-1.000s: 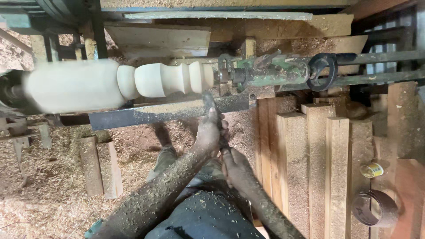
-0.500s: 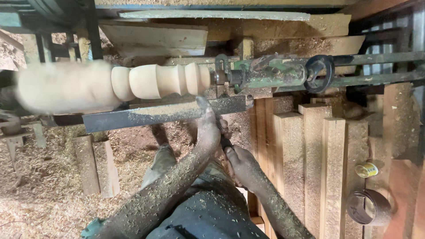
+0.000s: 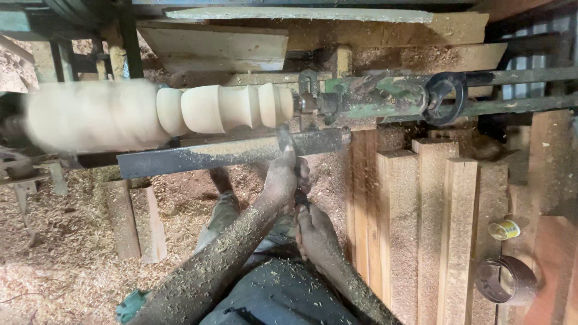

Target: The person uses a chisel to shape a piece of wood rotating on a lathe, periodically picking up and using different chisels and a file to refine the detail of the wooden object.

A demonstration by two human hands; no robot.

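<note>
Left hand [image 3: 283, 180] clenched round the forward part of the chisel [image 3: 284, 139], knuckles pressed down on the tool rest [image 3: 229, 155] near its right end. Right hand [image 3: 313, 232] gripping the chisel handle lower down, close to the body, just behind the left. Blade tip touching or nearly touching the turned spindle [image 3: 180, 111] at its narrow right end, next to the tailstock centre [image 3: 313, 102]; exact contact hard to tell, shavings flying.

Spindle spinning, left part blurred and still a plain cylinder, right part already cut into beads and coves. Clamped between the headstock off the left edge and the green tailstock [image 3: 385, 96] with its black handwheel [image 3: 445, 96] on the right.

Doing this cut well, as judged from the frame:
- keep blade flat on the rest, left hand as pivot, no gap between steel and bar
- steer from the handle, small sweeps, light feed
- stay clear of the metal centre, very close to the tip
- keep forearms off the spinning wood; both coated in sawdust

Around: stack of square timber blanks [image 3: 433, 204] upright against the lathe's right side, small yellow tin [image 3: 504, 229] and a roll of dark tape [image 3: 506, 280] at the lower right, sawdust-covered floor [image 3: 60, 259] on the left, short wooden blocks [image 3: 135, 219] standing under the rest.
</note>
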